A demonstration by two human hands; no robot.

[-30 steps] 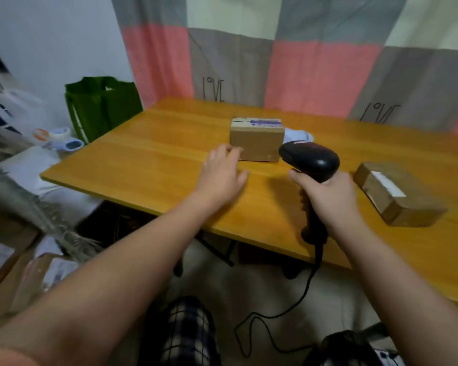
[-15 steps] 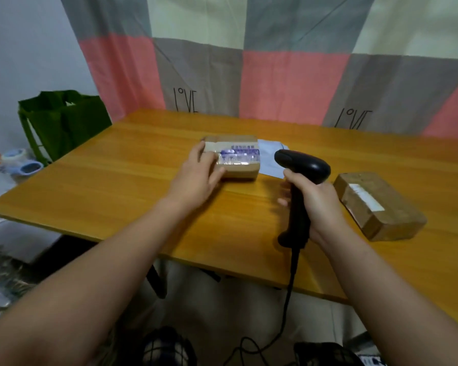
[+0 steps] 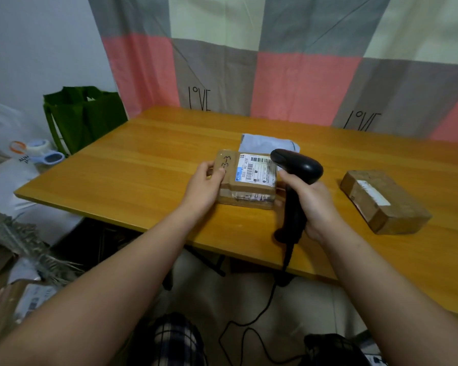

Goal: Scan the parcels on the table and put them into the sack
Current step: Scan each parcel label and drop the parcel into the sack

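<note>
A brown cardboard parcel (image 3: 245, 178) with a white barcode label on top lies in the middle of the wooden table (image 3: 143, 175). My left hand (image 3: 205, 184) grips its left end, thumb on top. My right hand (image 3: 311, 204) holds a black corded barcode scanner (image 3: 295, 167) by the handle, its head just over the parcel's right edge and label. A second brown parcel (image 3: 384, 202) lies to the right. A pale plastic mailer (image 3: 269, 143) lies behind the held parcel. A green sack (image 3: 83, 114) stands off the table's left end.
The scanner's cable (image 3: 259, 313) hangs over the table's near edge to the floor. Tape rolls (image 3: 41, 151) and cardboard boxes (image 3: 8, 299) sit on the left. A checked cloth (image 3: 275, 62) hangs behind the table.
My left hand reached the parcel, took hold of it and turned it label-up, drawing it nearer. The scanner moved up close to the label.
</note>
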